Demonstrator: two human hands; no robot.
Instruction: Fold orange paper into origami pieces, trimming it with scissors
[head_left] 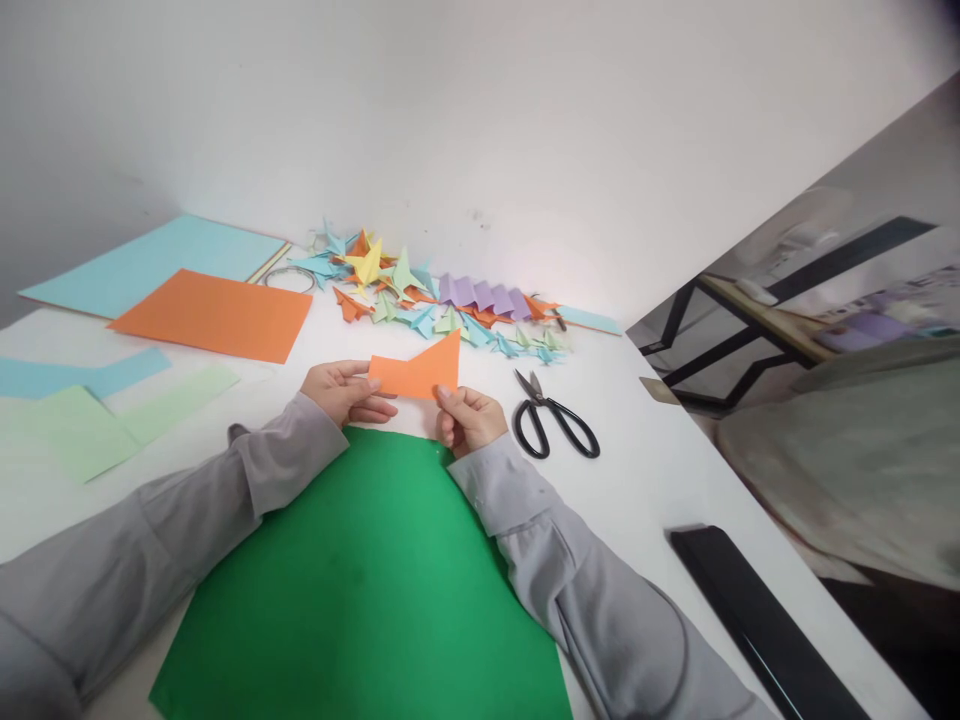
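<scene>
A small orange folded paper [416, 372] is held up between both hands, its right side rising to a point. My left hand [346, 392] pinches its left edge between thumb and fingers. At the lower right corner, my right hand [471, 415] grips it with the thumb in front and the fingers curled. Below the hands lies a large green sheet [360, 570], partly covered by the grey sleeves.
Black-handled scissors [540, 405] lie right of my right hand. Folded paper shapes [405, 275] line the wall. An orange sheet [217, 315], blue sheets [165, 262] and green pieces [82, 430] are at left. A long black object [757, 610] lies at the lower right.
</scene>
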